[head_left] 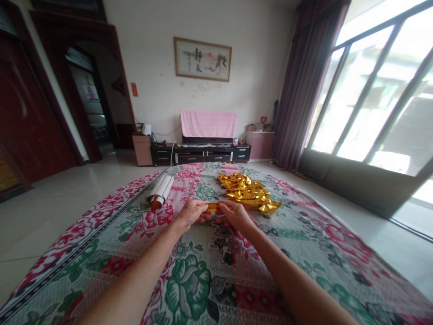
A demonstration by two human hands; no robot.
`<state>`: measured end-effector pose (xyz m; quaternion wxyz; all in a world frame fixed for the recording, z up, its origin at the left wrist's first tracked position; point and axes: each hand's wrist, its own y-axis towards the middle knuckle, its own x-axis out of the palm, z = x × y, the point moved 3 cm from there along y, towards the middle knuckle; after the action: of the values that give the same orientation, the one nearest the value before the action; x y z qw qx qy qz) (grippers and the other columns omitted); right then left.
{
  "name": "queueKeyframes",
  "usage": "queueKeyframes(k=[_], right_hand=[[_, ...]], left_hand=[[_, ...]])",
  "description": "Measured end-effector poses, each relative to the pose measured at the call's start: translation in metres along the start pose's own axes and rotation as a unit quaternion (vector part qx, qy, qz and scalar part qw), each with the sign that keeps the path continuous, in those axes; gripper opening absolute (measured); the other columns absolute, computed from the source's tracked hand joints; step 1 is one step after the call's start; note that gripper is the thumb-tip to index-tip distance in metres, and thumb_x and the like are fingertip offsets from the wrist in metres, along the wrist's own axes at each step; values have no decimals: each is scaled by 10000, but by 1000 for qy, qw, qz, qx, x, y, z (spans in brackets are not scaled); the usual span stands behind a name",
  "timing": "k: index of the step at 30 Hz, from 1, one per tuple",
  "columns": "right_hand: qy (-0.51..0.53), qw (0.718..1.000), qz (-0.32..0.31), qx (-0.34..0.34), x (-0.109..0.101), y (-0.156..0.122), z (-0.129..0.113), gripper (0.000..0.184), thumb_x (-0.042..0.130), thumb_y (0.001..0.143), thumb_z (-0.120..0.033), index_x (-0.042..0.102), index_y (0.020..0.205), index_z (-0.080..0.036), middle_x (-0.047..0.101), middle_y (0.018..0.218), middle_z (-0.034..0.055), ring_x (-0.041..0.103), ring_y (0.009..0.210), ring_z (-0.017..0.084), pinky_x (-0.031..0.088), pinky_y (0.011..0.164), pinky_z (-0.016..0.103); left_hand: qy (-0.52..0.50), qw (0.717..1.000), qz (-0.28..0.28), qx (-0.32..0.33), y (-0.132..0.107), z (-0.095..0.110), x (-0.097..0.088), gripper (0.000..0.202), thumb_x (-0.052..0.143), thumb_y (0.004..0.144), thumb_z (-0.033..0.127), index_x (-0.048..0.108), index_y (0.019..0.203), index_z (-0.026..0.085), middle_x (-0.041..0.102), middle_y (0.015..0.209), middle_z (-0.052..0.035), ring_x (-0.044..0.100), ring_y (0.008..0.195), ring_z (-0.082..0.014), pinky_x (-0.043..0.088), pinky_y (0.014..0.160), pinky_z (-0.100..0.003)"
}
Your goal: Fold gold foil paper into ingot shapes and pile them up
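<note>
We held a gold strip (213,207) between our left hand (192,213) and right hand (234,213), each pinching one side. Just beyond the grip, to its right, lay a gold foil pile (249,189); to its left, a white roll (163,186).

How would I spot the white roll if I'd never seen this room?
Find the big flowered cloth in front of you, then the left hand above it. Just left of that hand and a little farther away lies the white roll, with orange-brown showing at its near end. It's a single tube, while the shiny gold pile on the right is all crinkly.
</note>
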<state>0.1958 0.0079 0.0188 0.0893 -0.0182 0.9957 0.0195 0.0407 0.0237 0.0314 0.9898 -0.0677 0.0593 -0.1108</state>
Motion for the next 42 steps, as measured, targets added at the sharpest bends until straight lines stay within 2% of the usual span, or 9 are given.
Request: queueKeyframes(k=[3, 6, 12, 18, 30, 42], right_hand=[[29, 999, -28, 9, 1, -1, -1, 332, 488, 827, -312, 562, 1132, -203, 686, 831, 34, 640, 554, 105, 414, 376, 129], [42, 998, -46, -3, 1, 0, 1, 283, 494, 824, -311, 616, 1051, -195, 686, 883, 37, 647, 596, 106, 430, 397, 127], [21, 999, -41, -22, 0, 1, 3, 246, 517, 797, -286, 665, 970, -193, 691, 875, 23, 648, 637, 115, 417, 393, 123], [40, 999, -22, -23, 2, 1, 4, 253, 528, 773, -274, 677, 946, -166, 689, 718, 17, 645, 679, 132, 421, 417, 131], [44, 998, -2, -36, 4, 1, 6, 266, 527, 752, -292, 692, 916, -163, 673, 699, -4, 632, 641, 126, 443, 442, 156], [53, 998, -1, -19, 3, 0, 5, 263, 536, 749, -303, 694, 899, -155, 686, 712, 13, 633, 635, 123, 456, 477, 163]], left_hand=[[-4, 1000, -5, -2, 0, 0, 0, 256, 564, 744, 187, 641, 969, 92, 674, 656, -43, 617, 523, -94, 417, 423, -139], [-4, 1000, -9, 0, 2, -1, 0, 257, 566, 742, 181, 650, 968, 95, 679, 663, -48, 619, 533, -96, 418, 419, -137], [-2, 1000, -10, 5, 4, -5, 0, 242, 597, 725, 208, 671, 928, 101, 681, 655, -51, 620, 525, -95, 418, 412, -129], [3, 1000, -9, 11, 6, -6, 2, 238, 553, 752, 182, 665, 943, 95, 685, 651, -50, 626, 532, -100, 424, 411, -129], [7, 1000, 4, 10, 4, -5, 5, 255, 498, 795, 168, 647, 991, 100, 687, 670, -37, 633, 543, -94, 424, 414, -124], [13, 1000, -6, -3, 5, -6, 4, 254, 597, 738, 246, 672, 955, 136, 687, 657, -28, 628, 551, -104, 424, 432, -136]])
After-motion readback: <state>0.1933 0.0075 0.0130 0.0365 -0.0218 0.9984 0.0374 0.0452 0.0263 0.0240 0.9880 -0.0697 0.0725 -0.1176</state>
